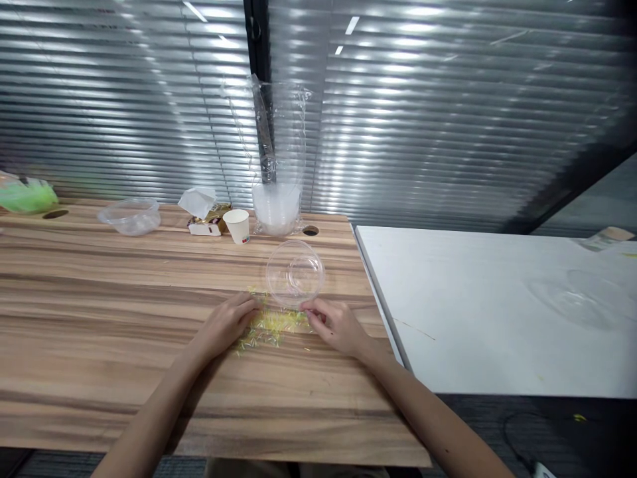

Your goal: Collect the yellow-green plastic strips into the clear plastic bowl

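A loose heap of thin yellow and clear shiny shreds (279, 322) lies on the wooden table between both hands. On its left edge rests my left hand (231, 320), fingers bent and close together; what is under the fingertips is hidden. My right hand (337, 325) sits at the heap's right edge, thumb and fingers pinched together. Its fingertips are at the near rim of a round clear plastic bowl (295, 273), and I cannot make out what is between them. The bowl stands just behind the heap.
Along the back are a clear plastic basin (132, 218), a tissue pack (205, 222), a white paper cup (237, 226) and bagged stacked clear bowls (277, 209). A green bag (27, 196) lies far left. A white table (478, 305) adjoins on the right, behind a gap.
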Motion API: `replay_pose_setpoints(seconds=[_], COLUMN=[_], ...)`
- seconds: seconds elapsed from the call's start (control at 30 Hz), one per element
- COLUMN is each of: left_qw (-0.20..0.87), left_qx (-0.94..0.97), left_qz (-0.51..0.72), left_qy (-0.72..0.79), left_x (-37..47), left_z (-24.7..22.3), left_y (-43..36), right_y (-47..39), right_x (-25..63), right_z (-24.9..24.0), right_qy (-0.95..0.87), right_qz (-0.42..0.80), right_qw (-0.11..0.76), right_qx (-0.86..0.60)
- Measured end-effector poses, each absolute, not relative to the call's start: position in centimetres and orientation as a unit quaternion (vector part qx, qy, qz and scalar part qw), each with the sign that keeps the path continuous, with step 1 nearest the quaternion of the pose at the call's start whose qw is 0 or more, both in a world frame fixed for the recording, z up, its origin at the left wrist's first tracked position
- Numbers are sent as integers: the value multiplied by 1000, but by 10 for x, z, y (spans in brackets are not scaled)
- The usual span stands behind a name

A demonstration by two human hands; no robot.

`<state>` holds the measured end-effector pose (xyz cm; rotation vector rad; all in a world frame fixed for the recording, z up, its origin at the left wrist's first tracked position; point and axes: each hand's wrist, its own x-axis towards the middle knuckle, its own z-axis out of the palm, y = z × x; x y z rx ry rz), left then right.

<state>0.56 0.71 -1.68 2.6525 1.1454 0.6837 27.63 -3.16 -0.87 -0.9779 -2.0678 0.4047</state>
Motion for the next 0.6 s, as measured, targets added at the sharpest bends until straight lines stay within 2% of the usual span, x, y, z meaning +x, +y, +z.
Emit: replay_pose_setpoints(seconds=[0.6], left_qw=[80], left_qx=[892], left_qz=[236], left_qy=[378], left_x=[7], left_z=[-19], left_y=[8], right_y=[-32], right_x=[276], right_z=[-8], right_qy=[-816], right_qz=[180], right_qw=[388], right_qx=[-388])
